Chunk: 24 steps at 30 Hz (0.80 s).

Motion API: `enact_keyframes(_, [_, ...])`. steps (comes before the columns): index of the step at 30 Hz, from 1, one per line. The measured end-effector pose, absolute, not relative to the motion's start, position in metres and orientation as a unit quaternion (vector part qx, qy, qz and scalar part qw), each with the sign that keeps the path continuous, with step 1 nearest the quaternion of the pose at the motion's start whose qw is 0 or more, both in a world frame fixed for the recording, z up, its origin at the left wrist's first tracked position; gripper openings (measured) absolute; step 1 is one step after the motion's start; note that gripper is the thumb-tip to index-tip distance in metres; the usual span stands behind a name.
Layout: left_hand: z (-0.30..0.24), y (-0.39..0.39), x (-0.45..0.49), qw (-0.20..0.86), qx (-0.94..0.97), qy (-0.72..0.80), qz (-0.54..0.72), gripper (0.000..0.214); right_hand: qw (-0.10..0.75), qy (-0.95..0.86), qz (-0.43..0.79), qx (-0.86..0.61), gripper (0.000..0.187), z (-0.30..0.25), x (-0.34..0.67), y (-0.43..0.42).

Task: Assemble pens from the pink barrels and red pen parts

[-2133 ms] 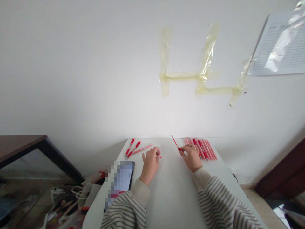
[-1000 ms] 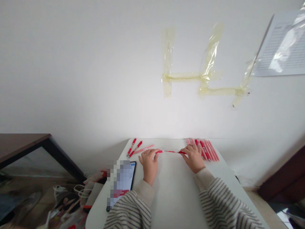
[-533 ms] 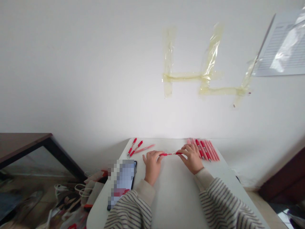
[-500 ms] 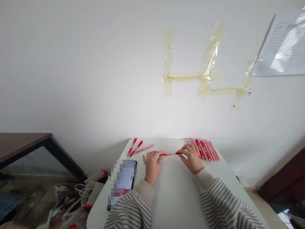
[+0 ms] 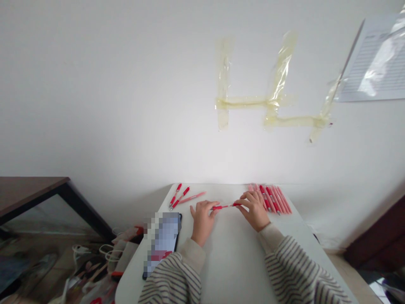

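Nearest, two striped sleeves (image 5: 174, 280) with plain cuffs reach in over the white bench (image 5: 236, 261); a dark-edged phone (image 5: 163, 242), screen pixelated, lies beside the left forearm. Beyond the cuffs, left hand (image 5: 202, 217) pinches one end of a red-gripped pen (image 5: 225, 206) between thumb and fingers; right hand (image 5: 255, 212) pinches the other end. Neither hand is the nearer: the pen bridges them, its long axis running left to right across the wearer's front, right end a shade higher in view. From the left hand it lies off to the right, from the right hand off to the left. Midsection thin and pale; cannot tell whether whole or in parts, nor whether it clears the bench top. Farther out, beyond the left hand: two slanted red-gripped pens (image 5: 180, 198) and a pink pen (image 5: 193, 197). Just beyond the right hand, partly behind it: a close row of pens (image 5: 273, 200), mostly pink. Farthest, the wall, with yellowed tape (image 5: 245, 101).
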State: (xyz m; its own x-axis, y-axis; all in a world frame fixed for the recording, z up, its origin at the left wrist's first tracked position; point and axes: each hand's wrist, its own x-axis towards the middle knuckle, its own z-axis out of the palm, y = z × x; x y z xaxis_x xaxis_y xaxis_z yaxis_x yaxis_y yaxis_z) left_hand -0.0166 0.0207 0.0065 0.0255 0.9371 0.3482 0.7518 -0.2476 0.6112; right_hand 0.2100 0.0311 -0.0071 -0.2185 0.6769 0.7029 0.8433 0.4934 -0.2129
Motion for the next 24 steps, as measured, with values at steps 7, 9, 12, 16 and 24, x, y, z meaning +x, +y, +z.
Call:
enact_keyframes(7, [0.0046,0.0191,-0.0147,0.119,0.718,0.594,0.341,0.021,0.385,-0.783,-0.107,-0.477,0.011,-0.0059,0.2076,0.0295])
enact_keyframes(9, [0.0048,0.0186,-0.0145,0.117,0.72,0.593,0.341,0.02,0.388,-0.783,-0.101,-0.476,0.011,-0.0066,0.207,0.0297])
enact_keyframes(12, [0.0064,0.0173,-0.0142,0.117,0.726,0.588,0.337,0.02,0.396,-0.781,-0.095,-0.474,0.011,-0.0086,0.207,0.0311])
enact_keyframes(16, [0.0082,0.0161,-0.0141,0.116,0.731,0.584,0.334,0.02,0.392,-0.783,-0.079,-0.477,0.011,-0.0092,0.2068,0.0323])
enact_keyframes(24, [0.0077,0.0176,-0.015,0.11,0.734,0.584,0.329,0.022,0.366,-0.79,-0.016,-0.492,0.019,-0.0093,0.2028,0.0315])
